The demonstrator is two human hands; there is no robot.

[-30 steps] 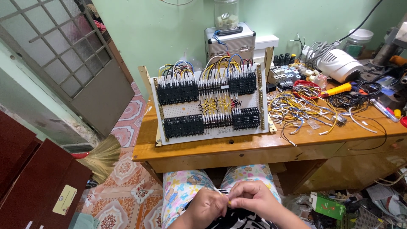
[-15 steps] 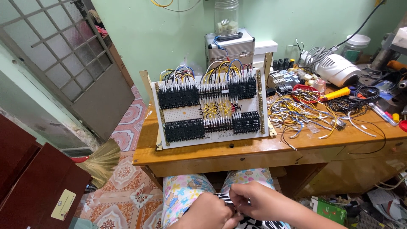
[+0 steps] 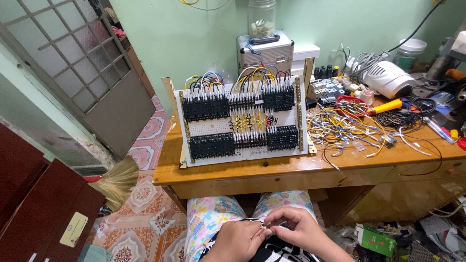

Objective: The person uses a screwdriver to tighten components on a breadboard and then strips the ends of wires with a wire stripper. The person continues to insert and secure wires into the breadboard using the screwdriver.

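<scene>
Wooden desk [image 3: 291, 172] edge just beyond both hands, left hand [image 3: 239, 238] and right hand [image 3: 293, 228], over lap.

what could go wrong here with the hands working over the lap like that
The left hand and right hand pinch a small thin wire piece over the lap, away from the wooden desk; if it slips it could vanish into the floor clutter. The loose tangle of yellow and white cut wires lies near the desk edge and might snag or slide off.
</scene>
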